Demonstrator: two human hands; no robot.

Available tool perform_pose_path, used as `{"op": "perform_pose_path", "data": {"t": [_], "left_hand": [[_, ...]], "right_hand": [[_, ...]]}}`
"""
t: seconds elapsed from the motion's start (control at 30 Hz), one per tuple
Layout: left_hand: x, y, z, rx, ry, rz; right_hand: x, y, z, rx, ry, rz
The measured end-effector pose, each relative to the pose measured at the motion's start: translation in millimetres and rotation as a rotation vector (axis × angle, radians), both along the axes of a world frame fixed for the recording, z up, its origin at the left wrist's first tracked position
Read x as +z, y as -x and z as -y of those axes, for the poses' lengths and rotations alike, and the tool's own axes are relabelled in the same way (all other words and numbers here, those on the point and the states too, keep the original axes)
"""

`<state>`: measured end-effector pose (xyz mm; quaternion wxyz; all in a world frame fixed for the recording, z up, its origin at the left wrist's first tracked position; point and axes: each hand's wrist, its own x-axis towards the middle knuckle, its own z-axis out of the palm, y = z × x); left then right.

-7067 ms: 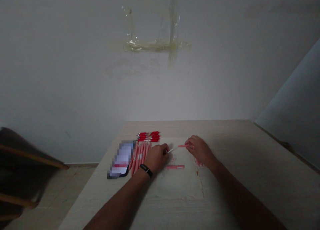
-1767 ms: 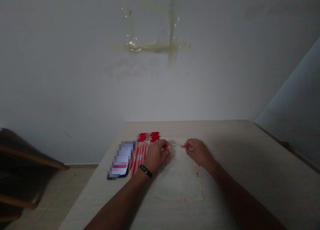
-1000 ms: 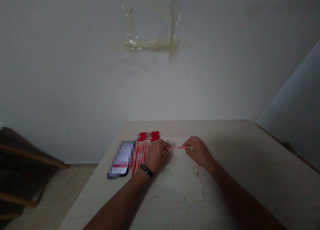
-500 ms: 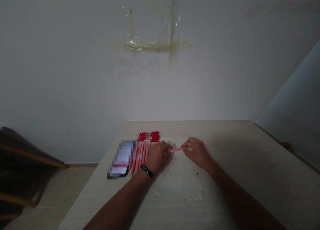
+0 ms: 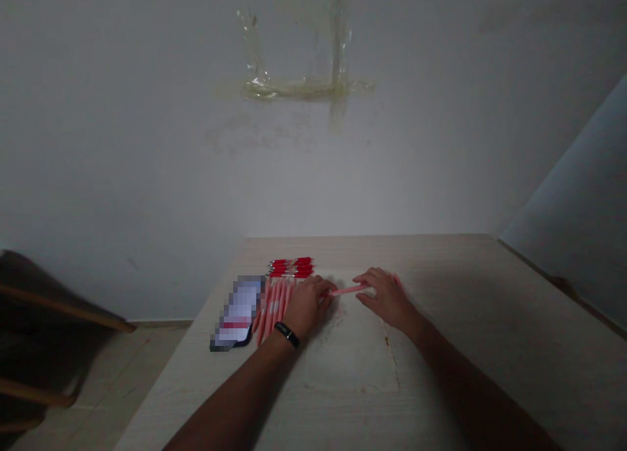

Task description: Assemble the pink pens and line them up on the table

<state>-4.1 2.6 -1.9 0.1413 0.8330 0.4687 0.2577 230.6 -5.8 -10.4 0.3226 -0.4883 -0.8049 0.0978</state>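
A slim pink pen (image 5: 349, 290) lies crosswise between my two hands, above the tabletop. My left hand (image 5: 309, 302), with a black band at its wrist, pinches the pen's left end between closed fingertips. My right hand (image 5: 385, 295) curls around the other end, its thumb a little apart from the fingers. Past its knuckles a bit of pink shows; the stretch in between is hidden by the hand. Just left of my left hand lies a row of several pink pens (image 5: 275, 307). Behind them several red pens (image 5: 292, 267) lie side by side.
A phone (image 5: 240, 312) with a blurred-out screen lies at the left of the pale wooden table (image 5: 353, 412). The table's far edge meets a grey wall (image 5: 421, 144) with old tape (image 5: 294, 91) on it. Dark wooden furniture (image 5: 44, 340) stands on the floor at left.
The right thumb has moved away from the fingers, loosening the grip. The pen's right end has tilted slightly up. My left hand stays nearly still.
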Motion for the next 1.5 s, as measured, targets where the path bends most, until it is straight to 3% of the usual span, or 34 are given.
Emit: {"op": "perform_pose_path", "data": {"t": [0.3, 0.6, 0.83, 1.3, 1.5], "left_hand": [[2.4, -0.4, 1.6, 0.014, 0.004, -0.017], [1.1, -0.4, 1.0, -0.004, 0.0, 0.005], [0.1, 0.0, 0.6, 0.0, 0.026, 0.017], [0.5, -0.7, 0.7, -0.036, 0.005, 0.025], [-0.5, -0.1, 0.6, -0.018, -0.002, 0.031]], "right_hand": [[-0.7, -1.6, -0.7, -0.064, 0.043, 0.019], [0.2, -3.3, -2.9, 0.037, 0.036, 0.074], [-2.3, -2.5, -2.6, 0.026, 0.079, -0.004], [5.8, -1.7, 0.5, 0.048, 0.034, 0.146], [5.5, 0.6, 3.0, 0.003, 0.055, 0.048]]}}
